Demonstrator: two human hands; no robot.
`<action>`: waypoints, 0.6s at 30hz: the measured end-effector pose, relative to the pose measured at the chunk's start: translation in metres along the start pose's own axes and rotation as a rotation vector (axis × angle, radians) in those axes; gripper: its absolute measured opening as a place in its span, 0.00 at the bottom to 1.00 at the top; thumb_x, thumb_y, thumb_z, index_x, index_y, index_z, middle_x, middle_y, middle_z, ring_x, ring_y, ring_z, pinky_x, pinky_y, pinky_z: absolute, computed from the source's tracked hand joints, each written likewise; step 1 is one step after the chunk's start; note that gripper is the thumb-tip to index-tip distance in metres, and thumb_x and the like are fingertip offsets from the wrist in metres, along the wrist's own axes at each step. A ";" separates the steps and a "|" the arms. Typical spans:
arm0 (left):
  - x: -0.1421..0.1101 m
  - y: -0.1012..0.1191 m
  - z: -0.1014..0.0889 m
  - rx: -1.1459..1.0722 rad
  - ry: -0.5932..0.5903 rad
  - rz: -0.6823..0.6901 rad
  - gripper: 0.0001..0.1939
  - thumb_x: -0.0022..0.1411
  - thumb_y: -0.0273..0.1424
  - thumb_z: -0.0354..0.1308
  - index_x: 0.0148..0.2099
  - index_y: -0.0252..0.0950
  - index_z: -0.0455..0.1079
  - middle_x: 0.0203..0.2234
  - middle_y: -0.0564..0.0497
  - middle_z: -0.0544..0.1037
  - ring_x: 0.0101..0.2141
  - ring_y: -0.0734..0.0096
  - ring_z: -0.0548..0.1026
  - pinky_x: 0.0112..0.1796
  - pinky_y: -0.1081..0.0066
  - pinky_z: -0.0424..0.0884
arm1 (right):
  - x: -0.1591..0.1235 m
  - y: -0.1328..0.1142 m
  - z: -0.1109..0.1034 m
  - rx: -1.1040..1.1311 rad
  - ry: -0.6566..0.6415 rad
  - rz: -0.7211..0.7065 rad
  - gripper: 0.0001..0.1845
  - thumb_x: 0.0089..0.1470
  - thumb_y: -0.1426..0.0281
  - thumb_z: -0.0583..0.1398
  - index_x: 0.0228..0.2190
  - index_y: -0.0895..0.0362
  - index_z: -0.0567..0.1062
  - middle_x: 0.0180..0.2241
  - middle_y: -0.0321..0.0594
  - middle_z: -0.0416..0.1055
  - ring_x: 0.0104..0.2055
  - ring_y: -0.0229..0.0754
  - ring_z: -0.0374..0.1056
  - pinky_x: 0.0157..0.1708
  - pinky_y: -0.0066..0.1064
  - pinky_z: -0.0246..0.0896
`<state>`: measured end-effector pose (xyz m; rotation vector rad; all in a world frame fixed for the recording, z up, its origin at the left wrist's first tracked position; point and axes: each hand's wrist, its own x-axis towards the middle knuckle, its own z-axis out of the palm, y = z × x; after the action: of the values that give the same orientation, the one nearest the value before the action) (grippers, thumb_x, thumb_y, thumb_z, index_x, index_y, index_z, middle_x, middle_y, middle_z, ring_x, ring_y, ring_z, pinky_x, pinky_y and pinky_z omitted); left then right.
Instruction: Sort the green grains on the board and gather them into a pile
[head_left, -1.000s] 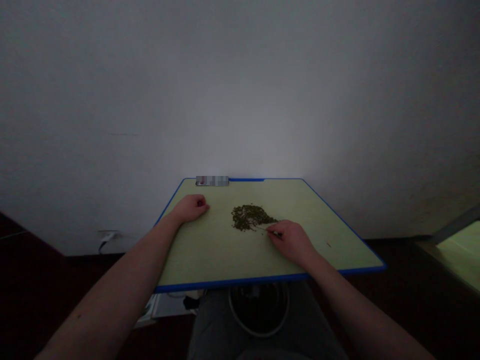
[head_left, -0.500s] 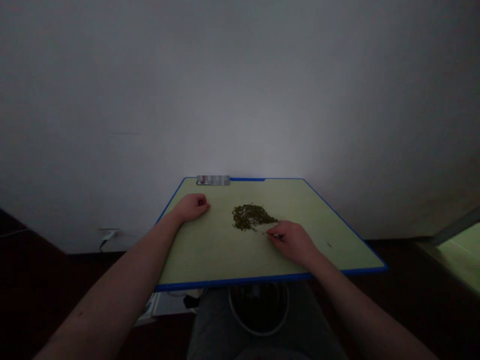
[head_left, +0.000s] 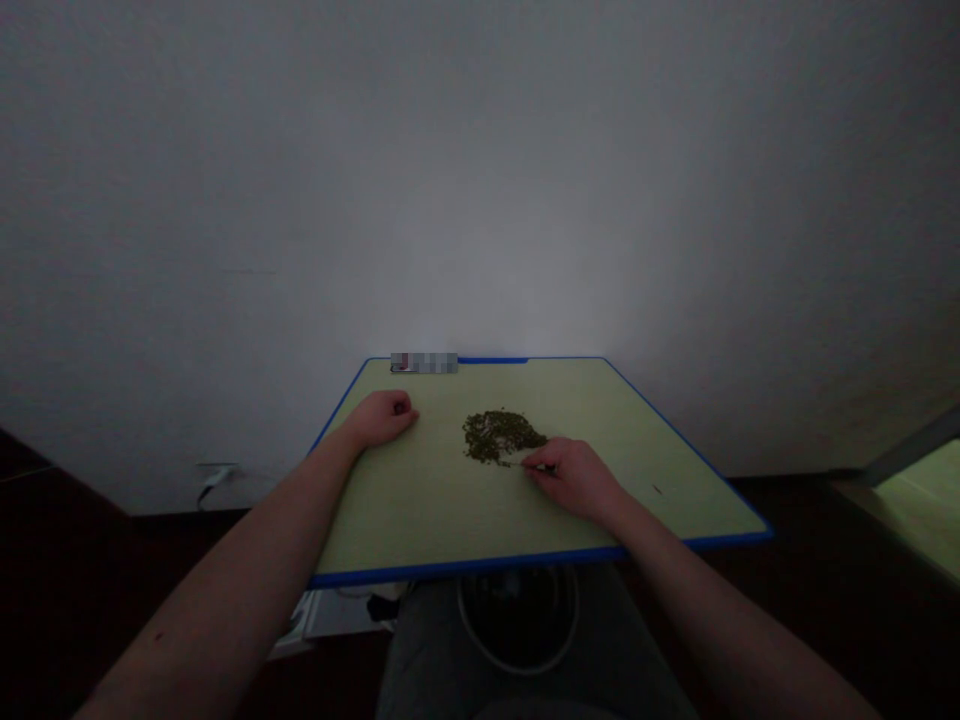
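Closest in view are the person's grey trousers (head_left: 427, 650), and between the knees sits a dark round object with a white rim (head_left: 517, 625). Above them lies a pale green board (head_left: 405, 510) with a blue edge. The right hand (head_left: 574, 480) rests on the board, its fingers pinched closed on a thin stick (head_left: 525, 464), whose tip touches the lower edge of a heap of small dark green beans (head_left: 499, 436). The heap lies near the middle of the board. The left hand (head_left: 384, 418) rests on the board in a loose fist, well apart from the heap and holding nothing visible. A blurred label (head_left: 424, 362) sits at the far edge, before a plain wall (head_left: 480, 180).
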<state>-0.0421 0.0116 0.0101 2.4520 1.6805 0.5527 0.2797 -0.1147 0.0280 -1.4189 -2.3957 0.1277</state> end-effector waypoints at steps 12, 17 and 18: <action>-0.001 0.000 0.000 -0.021 -0.010 0.004 0.13 0.51 0.40 0.50 0.26 0.35 0.65 0.20 0.52 0.69 0.23 0.75 0.64 0.25 0.73 0.55 | -0.009 -0.001 -0.009 0.068 -0.003 -0.017 0.11 0.51 0.70 0.55 0.31 0.52 0.77 0.27 0.36 0.74 0.30 0.37 0.66 0.29 0.27 0.53; -0.001 -0.001 0.000 -0.024 -0.008 0.003 0.13 0.51 0.40 0.50 0.26 0.35 0.65 0.20 0.52 0.69 0.23 0.75 0.64 0.25 0.73 0.55 | -0.011 -0.003 -0.009 0.096 0.013 -0.025 0.09 0.50 0.71 0.56 0.29 0.53 0.78 0.26 0.36 0.73 0.30 0.37 0.66 0.29 0.26 0.54; -0.001 -0.001 0.000 -0.025 -0.010 -0.002 0.13 0.51 0.40 0.50 0.26 0.35 0.65 0.20 0.53 0.69 0.23 0.75 0.64 0.25 0.73 0.55 | -0.012 -0.003 -0.008 0.100 0.020 -0.024 0.09 0.50 0.71 0.56 0.29 0.53 0.78 0.26 0.36 0.73 0.30 0.37 0.66 0.30 0.26 0.54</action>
<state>-0.0430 0.0114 0.0094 2.4316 1.6625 0.5567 0.2851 -0.1273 0.0337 -1.3399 -2.3551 0.2232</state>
